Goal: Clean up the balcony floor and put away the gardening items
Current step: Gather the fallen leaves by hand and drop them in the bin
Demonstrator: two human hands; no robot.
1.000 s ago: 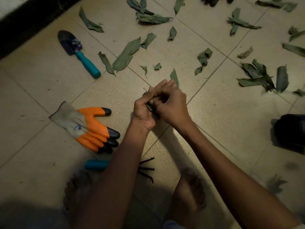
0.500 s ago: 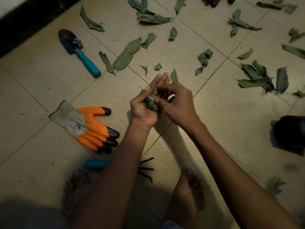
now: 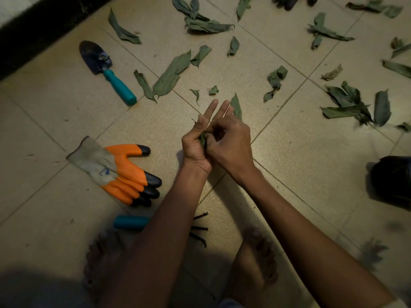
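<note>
Nearest the person, a hand rake (image 3: 142,222) with a teal grip lies on the floor (image 3: 311,170) by the bare feet, its dark tines partly hidden under the left forearm. It looks rigid and fairly light; the grip is the place to take it, well clear of the hooked tines.

Just beyond lies an orange and grey glove (image 3: 117,170), limp and soft, easy to lift by its cuff.

Above the middle of the floor the two hands meet. The left hand (image 3: 196,145) has its long fingers straight and its thumb pressed in against a small wad of leaves (image 3: 202,137). The right hand (image 3: 231,144) is curled, fingertips pinching into the same wad. The scraps look dry, thin and nearly weightless; they likely crumple and shed bits, so they want cupping in the palm, not a hard squeeze.

Farther out a trowel (image 3: 104,67) with a teal handle lies to the left, stiff and best held by that handle. Torn leaves lie scattered (image 3: 171,73) over the tiles beyond. A dark object (image 3: 393,178) sits at the right edge; I cannot tell what it is. Most of the clearing seems yet to do.
</note>
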